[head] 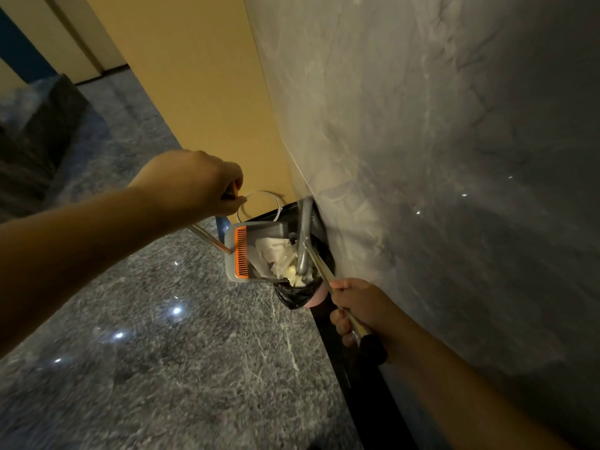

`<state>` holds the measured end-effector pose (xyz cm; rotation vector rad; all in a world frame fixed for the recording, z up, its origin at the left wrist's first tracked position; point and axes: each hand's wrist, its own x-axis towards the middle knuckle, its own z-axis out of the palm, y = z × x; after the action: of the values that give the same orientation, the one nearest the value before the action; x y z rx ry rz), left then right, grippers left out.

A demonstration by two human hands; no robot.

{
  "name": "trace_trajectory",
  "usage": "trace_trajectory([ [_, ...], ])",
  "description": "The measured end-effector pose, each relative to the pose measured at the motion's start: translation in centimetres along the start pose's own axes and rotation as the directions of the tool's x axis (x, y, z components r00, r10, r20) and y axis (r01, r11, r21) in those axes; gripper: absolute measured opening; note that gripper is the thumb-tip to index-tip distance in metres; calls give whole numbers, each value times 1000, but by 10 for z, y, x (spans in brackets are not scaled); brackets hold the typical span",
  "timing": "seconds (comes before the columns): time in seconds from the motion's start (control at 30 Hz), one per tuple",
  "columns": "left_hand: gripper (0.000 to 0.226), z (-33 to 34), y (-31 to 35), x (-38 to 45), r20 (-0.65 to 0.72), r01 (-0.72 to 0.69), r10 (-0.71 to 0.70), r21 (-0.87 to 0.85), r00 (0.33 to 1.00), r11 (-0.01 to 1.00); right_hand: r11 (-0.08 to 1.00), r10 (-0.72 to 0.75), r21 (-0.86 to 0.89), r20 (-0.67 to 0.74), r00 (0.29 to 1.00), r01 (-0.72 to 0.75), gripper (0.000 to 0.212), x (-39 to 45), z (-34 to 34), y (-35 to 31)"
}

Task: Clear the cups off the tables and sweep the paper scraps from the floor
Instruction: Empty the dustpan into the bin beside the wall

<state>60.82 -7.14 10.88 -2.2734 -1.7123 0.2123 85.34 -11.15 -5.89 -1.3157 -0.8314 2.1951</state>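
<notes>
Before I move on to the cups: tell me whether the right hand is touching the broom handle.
Touching. The head view shows the right hand with its fingers wrapped round the broom handle, which runs through the fist toward the dustpan.

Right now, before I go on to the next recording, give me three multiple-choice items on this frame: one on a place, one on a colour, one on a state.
1. Where are the paper scraps?
A. spread over the floor
B. in the dustpan, tipped over the bin
C. on a table

2. What colour is the comb strip on the dustpan?
A. orange
B. green
C. white

3. What is the right hand doing?
A. hanging open
B. pressing flat on the wall
C. gripping a metal handle

Key: 1 B, the white scraps lie in the grey pan above the black bin liner by the wall. 2 A, the toothed strip is bright orange. 3 C, the fingers curl round the shaft, while the left hand grips the dustpan's wire handle.
</notes>
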Motion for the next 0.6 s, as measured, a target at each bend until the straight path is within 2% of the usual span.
trace_trajectory([
  [0.2, 30, -1, 5, 2, 1, 20, -20, 1, 1000, 1000, 1000, -2, -4, 47, 999, 2, 28, 16, -3, 12],
  [0.37, 30, 1, 8, 4, -6, 30, -30, -10, 1000, 999, 998, -3, -70, 22, 1000, 5, 30, 25, -12, 24],
  [0.6, 27, 0, 7, 2, 10, 24, -24, -15, 1000, 1000, 994, -26, -110, -17, 999, 24, 22, 27, -20, 32],
])
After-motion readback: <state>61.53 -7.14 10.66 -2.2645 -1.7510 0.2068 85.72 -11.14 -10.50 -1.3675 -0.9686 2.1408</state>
